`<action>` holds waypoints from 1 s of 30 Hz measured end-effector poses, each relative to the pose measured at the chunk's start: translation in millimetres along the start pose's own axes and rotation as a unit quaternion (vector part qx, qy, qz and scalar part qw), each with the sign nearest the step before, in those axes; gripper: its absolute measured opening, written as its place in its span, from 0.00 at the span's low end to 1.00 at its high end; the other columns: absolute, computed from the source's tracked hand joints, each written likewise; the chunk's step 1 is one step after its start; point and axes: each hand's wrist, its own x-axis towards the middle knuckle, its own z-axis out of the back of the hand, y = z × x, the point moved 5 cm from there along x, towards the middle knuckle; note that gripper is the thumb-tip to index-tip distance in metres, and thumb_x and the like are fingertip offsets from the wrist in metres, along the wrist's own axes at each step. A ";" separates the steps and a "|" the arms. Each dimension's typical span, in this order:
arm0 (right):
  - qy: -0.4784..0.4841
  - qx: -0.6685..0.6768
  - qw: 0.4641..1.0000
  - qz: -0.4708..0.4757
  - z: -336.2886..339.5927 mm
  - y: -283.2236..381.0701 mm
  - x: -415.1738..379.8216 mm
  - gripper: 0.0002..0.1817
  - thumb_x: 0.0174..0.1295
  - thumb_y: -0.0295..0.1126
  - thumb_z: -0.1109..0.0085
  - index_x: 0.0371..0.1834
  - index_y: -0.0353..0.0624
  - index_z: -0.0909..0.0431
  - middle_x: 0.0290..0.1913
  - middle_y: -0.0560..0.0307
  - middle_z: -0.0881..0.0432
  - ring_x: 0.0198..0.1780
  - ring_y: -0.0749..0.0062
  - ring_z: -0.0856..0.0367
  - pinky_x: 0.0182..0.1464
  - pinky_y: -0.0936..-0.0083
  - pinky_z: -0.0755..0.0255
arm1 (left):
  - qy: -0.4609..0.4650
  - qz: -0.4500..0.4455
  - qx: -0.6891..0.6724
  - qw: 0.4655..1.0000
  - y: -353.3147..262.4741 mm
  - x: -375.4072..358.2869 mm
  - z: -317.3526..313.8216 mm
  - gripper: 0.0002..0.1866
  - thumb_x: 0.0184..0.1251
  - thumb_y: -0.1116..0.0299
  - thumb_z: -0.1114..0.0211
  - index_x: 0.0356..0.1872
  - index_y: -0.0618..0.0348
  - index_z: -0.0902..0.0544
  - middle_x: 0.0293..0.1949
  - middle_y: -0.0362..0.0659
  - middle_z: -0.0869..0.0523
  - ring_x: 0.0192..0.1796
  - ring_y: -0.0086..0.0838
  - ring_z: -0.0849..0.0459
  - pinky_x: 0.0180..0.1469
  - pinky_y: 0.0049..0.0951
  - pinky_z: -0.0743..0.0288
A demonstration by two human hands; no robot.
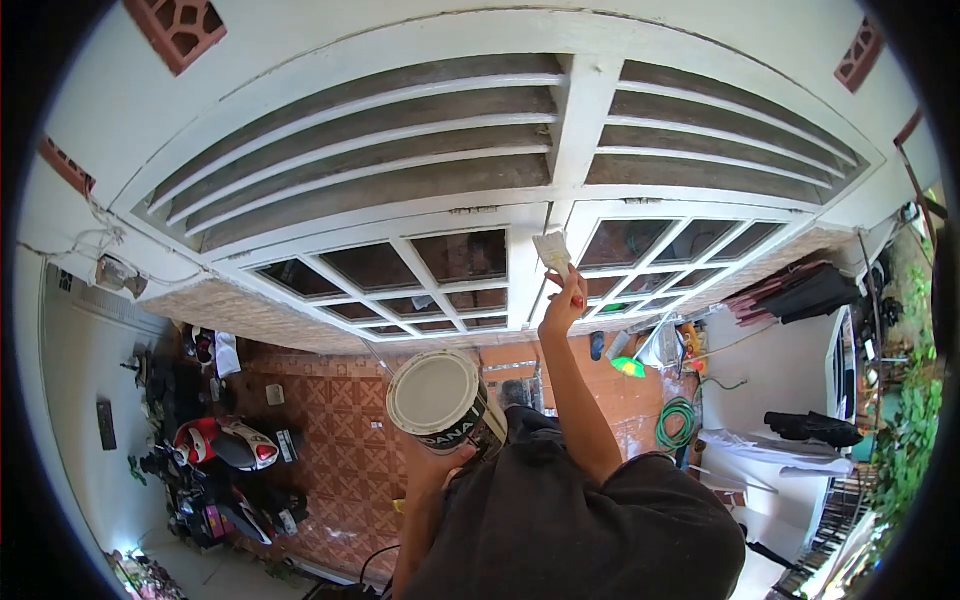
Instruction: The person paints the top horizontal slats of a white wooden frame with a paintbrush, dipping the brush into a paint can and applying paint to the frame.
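In the head view, the right hand [566, 301] has its grip closed around the handle of a flat paintbrush [553, 250], bristles pointing upward. The bristles lie over the white window frame [578, 148] where the upright between the two glazed casements meets their upper edge, just below the louvres [470, 124]. Whether they touch the wood cannot be told.

The left hand [436, 464] has its grip clasped around the lower side of an open tin [486, 421], with the thumb along its label. The tin is in front of the dark shirt [590, 510], over the patterned tile floor [340, 410], and pale paint [437, 388] shows inside its rim.

The step in hand looks like brushwork at the frame's central joint, with the tin carried alongside. A next move here would call for a light, steady wrist, bristles kept off the glass, and the tin held level so that nothing spills.
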 end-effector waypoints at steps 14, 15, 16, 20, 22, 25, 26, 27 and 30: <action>-0.080 0.065 0.994 0.046 -57.9 46.4 -10.1 0.22 0.79 0.47 0.58 0.64 0.43 0.30 0.42 0.55 0.11 0.45 0.78 0.15 0.34 0.83 0.35 | -0.044 0.002 0.000 0.999 32.5 -18.8 22.5 0.58 0.32 0.55 0.09 0.68 0.65 0.33 0.60 0.46 0.22 0.63 0.33 0.22 0.66 0.37 0.26; -0.077 0.067 0.994 0.040 -63.2 46.1 -14.1 0.22 0.79 0.47 0.58 0.64 0.43 0.30 0.42 0.55 0.11 0.45 0.78 0.15 0.34 0.83 0.35 | -0.048 -0.001 -0.004 0.999 34.1 -19.8 24.9 0.58 0.32 0.55 0.09 0.68 0.65 0.33 0.60 0.46 0.22 0.63 0.32 0.22 0.66 0.37 0.27; -0.073 0.070 0.994 0.034 -67.6 42.9 -16.4 0.22 0.79 0.47 0.58 0.65 0.43 0.30 0.42 0.55 0.11 0.46 0.78 0.15 0.35 0.82 0.35 | -0.046 0.010 0.010 0.999 33.5 -20.2 25.8 0.59 0.33 0.55 0.09 0.68 0.65 0.34 0.60 0.46 0.22 0.63 0.32 0.22 0.67 0.37 0.27; -0.075 0.079 0.994 0.033 -87.3 29.1 -18.7 0.21 0.78 0.46 0.55 0.65 0.44 0.30 0.43 0.56 0.11 0.47 0.77 0.15 0.38 0.80 0.34 | -0.056 0.043 0.014 0.997 22.9 -22.0 17.8 0.60 0.33 0.53 0.09 0.69 0.65 0.35 0.61 0.46 0.23 0.64 0.32 0.22 0.67 0.37 0.27; -0.088 0.085 0.992 0.027 -91.5 29.0 -18.2 0.22 0.78 0.47 0.55 0.64 0.43 0.30 0.43 0.54 0.11 0.46 0.78 0.15 0.38 0.80 0.33 | -0.074 0.038 0.000 0.997 24.4 -19.8 14.5 0.60 0.33 0.54 0.09 0.69 0.66 0.35 0.61 0.47 0.23 0.62 0.32 0.21 0.66 0.36 0.26; -0.099 0.079 0.992 0.024 -93.8 30.7 -18.0 0.22 0.79 0.47 0.55 0.62 0.42 0.29 0.42 0.52 0.10 0.46 0.78 0.15 0.37 0.81 0.33 | -0.090 0.034 0.005 0.995 26.6 -19.9 17.3 0.60 0.32 0.54 0.09 0.68 0.67 0.35 0.61 0.47 0.23 0.61 0.32 0.21 0.65 0.34 0.26; -0.099 0.081 0.991 0.027 -94.4 31.0 -16.4 0.21 0.79 0.47 0.54 0.61 0.42 0.29 0.42 0.52 0.10 0.46 0.78 0.15 0.37 0.81 0.33 | -0.083 0.043 0.011 0.996 25.5 -18.2 16.9 0.61 0.32 0.52 0.09 0.70 0.66 0.36 0.62 0.47 0.24 0.63 0.33 0.22 0.66 0.35 0.27; -0.099 0.083 0.991 0.030 -95.0 32.9 -14.7 0.21 0.79 0.47 0.54 0.61 0.42 0.29 0.42 0.52 0.10 0.46 0.78 0.14 0.36 0.82 0.33 | -0.076 0.050 0.017 0.996 25.5 -16.6 15.7 0.63 0.32 0.50 0.09 0.71 0.64 0.37 0.64 0.46 0.25 0.65 0.33 0.23 0.67 0.37 0.28; -0.090 0.084 0.992 0.041 -96.6 39.0 -13.8 0.20 0.78 0.46 0.52 0.59 0.42 0.28 0.42 0.52 0.10 0.40 0.82 0.16 0.33 0.85 0.35 | -0.082 0.031 0.023 0.996 29.0 -14.5 18.7 0.62 0.32 0.51 0.09 0.70 0.64 0.36 0.62 0.46 0.24 0.63 0.33 0.22 0.67 0.37 0.28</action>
